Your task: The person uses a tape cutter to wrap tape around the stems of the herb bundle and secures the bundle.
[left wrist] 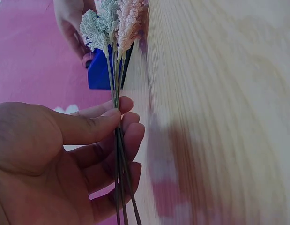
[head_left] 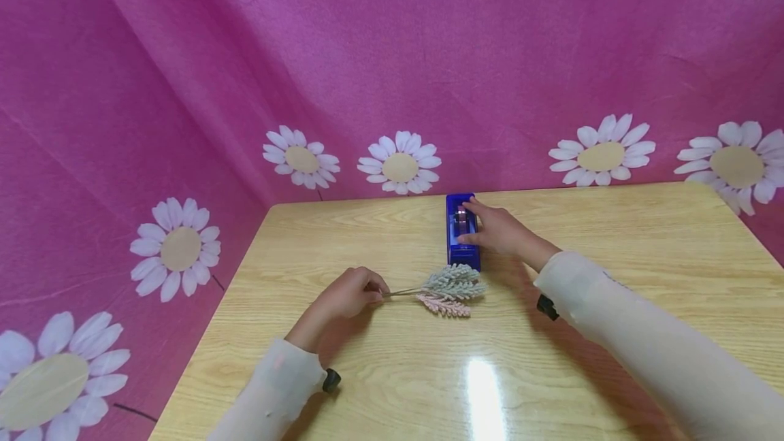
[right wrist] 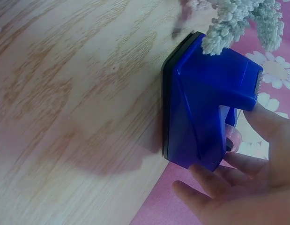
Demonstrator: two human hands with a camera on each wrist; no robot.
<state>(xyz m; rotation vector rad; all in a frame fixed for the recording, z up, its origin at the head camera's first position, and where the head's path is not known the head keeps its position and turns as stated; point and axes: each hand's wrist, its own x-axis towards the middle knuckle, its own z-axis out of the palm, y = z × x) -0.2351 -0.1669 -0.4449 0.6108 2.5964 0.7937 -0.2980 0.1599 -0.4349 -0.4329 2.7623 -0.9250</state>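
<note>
A blue tape dispenser [head_left: 463, 256] stands on the table with a roll of tape [right wrist: 234, 138] in its middle. My right hand [head_left: 501, 229] is at its right side in the head view. In the right wrist view the thumb is at the cutter end and the other fingers hold the opposite end. My left hand [head_left: 350, 293] pinches the thin stems [left wrist: 117, 136] of a small bunch of artificial sprigs [head_left: 453, 281] between thumb and fingers. Its heads are pale green and pink, pointing right, just in front of the dispenser.
The light wooden table [head_left: 380, 373] shows a bright reflection near its front. A magenta cloth [head_left: 490, 67] printed with white daisies hangs behind the table and along its left side.
</note>
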